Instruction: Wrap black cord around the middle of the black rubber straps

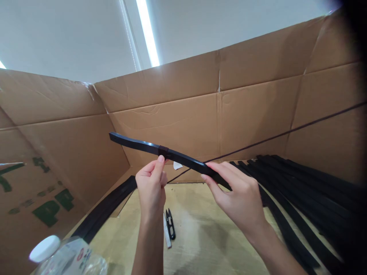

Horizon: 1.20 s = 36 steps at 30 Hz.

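Observation:
A long, slightly curved black strip point(134, 143) is held up at a slant across the middle of the view. Several turns of dark cord point(252, 145) are wound round it in a narrow band. My left hand point(151, 187) is closed just below this band, its thumb pressed to the windings and its other fingers curled. From beside that hand the cord runs taut behind the strip to the upper right. My right hand point(236, 191) grips the strip's lower right part between thumb and fingers, hiding some of it.
Thread snips point(170, 225) lie on the table point(197, 240) beside a thin pale strip point(166, 231). More black strips lie at right point(304, 183) and left point(106, 206). A white-capped plastic bottle point(69, 256) stands front left. Cardboard walls point(172, 118) enclose the table.

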Each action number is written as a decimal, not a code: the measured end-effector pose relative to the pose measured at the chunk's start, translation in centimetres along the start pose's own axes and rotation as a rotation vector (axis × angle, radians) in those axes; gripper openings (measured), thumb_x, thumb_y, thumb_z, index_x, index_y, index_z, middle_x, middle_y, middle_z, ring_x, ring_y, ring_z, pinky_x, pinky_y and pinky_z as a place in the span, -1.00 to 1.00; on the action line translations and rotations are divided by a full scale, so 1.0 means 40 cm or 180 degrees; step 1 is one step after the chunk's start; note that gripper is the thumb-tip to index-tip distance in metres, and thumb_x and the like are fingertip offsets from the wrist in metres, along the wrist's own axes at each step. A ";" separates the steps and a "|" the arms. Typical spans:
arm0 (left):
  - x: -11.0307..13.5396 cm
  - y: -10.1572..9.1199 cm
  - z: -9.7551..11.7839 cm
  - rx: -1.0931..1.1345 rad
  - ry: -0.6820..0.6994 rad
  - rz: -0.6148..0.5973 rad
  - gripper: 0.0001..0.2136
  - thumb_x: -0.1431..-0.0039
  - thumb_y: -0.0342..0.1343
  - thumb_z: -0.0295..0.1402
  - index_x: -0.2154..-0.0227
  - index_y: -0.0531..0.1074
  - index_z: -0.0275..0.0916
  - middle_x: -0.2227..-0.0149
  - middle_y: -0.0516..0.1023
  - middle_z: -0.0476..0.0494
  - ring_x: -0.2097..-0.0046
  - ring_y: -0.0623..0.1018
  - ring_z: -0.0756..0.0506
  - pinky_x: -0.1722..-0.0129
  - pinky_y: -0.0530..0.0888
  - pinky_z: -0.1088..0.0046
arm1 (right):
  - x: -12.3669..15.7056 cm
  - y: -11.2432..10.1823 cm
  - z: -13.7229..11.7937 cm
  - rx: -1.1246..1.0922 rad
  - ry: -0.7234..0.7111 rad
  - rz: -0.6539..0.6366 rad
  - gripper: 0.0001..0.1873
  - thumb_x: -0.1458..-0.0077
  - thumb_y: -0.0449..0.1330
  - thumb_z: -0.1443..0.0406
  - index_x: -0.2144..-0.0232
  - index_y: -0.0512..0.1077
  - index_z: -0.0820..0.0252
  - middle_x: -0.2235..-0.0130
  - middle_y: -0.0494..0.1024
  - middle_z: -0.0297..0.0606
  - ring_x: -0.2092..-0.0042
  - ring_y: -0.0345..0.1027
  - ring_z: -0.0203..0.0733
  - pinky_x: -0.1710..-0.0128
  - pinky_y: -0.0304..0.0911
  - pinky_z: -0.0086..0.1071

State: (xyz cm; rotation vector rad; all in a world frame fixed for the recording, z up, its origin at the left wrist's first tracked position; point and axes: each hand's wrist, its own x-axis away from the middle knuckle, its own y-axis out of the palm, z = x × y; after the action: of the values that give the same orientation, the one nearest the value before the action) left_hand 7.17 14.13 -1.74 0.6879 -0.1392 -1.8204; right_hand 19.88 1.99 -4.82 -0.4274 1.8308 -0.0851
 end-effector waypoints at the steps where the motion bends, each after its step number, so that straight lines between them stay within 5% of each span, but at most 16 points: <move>1: -0.001 0.001 0.001 -0.0009 -0.0056 -0.0008 -0.65 0.10 0.31 -0.15 0.52 0.42 -0.39 0.70 -0.16 0.17 0.66 -0.11 0.19 0.69 -0.13 0.64 | 0.000 0.004 0.003 0.0081 -0.0041 0.0007 -0.78 -0.13 0.21 0.39 0.13 0.42 0.18 0.25 0.49 -0.39 0.27 0.39 -0.32 0.24 0.24 -0.44; 8: -0.012 -0.001 0.004 -0.0070 -0.0317 0.0005 -0.52 0.21 0.32 -0.02 0.62 0.28 -0.35 0.71 -0.16 0.19 0.68 -0.13 0.20 0.73 -0.14 0.64 | -0.014 0.002 0.020 0.0381 -0.0378 -0.0245 -0.85 -0.16 0.13 0.45 0.22 0.41 0.18 0.23 0.45 -0.36 0.25 0.35 -0.30 0.32 0.17 -0.43; 15: -0.017 -0.012 0.004 0.0240 -0.0073 -0.0373 -0.42 0.11 0.29 -0.06 0.68 -0.04 -0.26 0.67 -0.19 0.16 0.66 -0.12 0.20 0.73 -0.07 0.66 | -0.021 -0.011 0.034 0.0128 -0.0202 -0.0827 -0.74 -0.20 0.09 0.35 0.04 0.34 0.17 0.16 0.46 -0.33 0.16 0.33 -0.21 0.19 0.20 -0.34; 20: -0.015 -0.016 0.009 0.0331 -0.0169 -0.0493 -0.44 0.10 0.30 -0.11 0.67 -0.03 -0.27 0.67 -0.19 0.16 0.65 -0.12 0.20 0.73 -0.06 0.67 | -0.022 -0.010 0.028 0.0279 -0.0215 -0.0835 -0.68 -0.30 0.01 0.16 0.00 0.35 0.18 0.14 0.44 -0.28 0.14 0.34 -0.19 0.18 0.20 -0.31; 25: -0.016 -0.017 0.006 0.0292 -0.0278 -0.0372 -0.44 0.13 0.32 -0.12 0.68 -0.01 -0.28 0.68 -0.17 0.17 0.66 -0.11 0.21 0.73 -0.07 0.66 | -0.018 -0.003 0.029 0.0294 -0.0231 -0.0627 -0.74 -0.30 0.04 0.23 0.03 0.39 0.18 0.20 0.44 -0.29 0.18 0.31 -0.20 0.19 0.17 -0.32; 32: -0.019 -0.013 -0.006 0.0018 -0.0156 -0.0116 -0.60 0.09 0.30 -0.12 0.60 0.32 -0.38 0.69 -0.17 0.18 0.67 -0.11 0.20 0.70 -0.13 0.64 | -0.006 0.018 0.019 0.0343 -0.0036 -0.0400 -0.76 -0.22 0.16 0.26 0.06 0.44 0.15 0.26 0.45 -0.34 0.23 0.31 -0.24 0.22 0.15 -0.36; 36: -0.021 -0.008 -0.009 -0.0162 -0.0166 0.0046 -0.59 0.13 0.31 -0.09 0.58 0.35 -0.38 0.71 -0.15 0.18 0.67 -0.11 0.20 0.70 -0.15 0.62 | -0.001 0.020 0.009 0.0616 -0.0035 -0.0336 -0.81 -0.19 0.19 0.27 0.13 0.48 0.11 0.34 0.40 -0.36 0.30 0.27 -0.24 0.31 0.11 -0.36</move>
State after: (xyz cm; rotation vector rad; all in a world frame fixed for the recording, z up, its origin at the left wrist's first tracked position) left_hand 7.26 15.10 -1.86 0.6024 -0.1314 -1.8226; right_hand 20.03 2.82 -5.13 -0.3868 1.7693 -0.3291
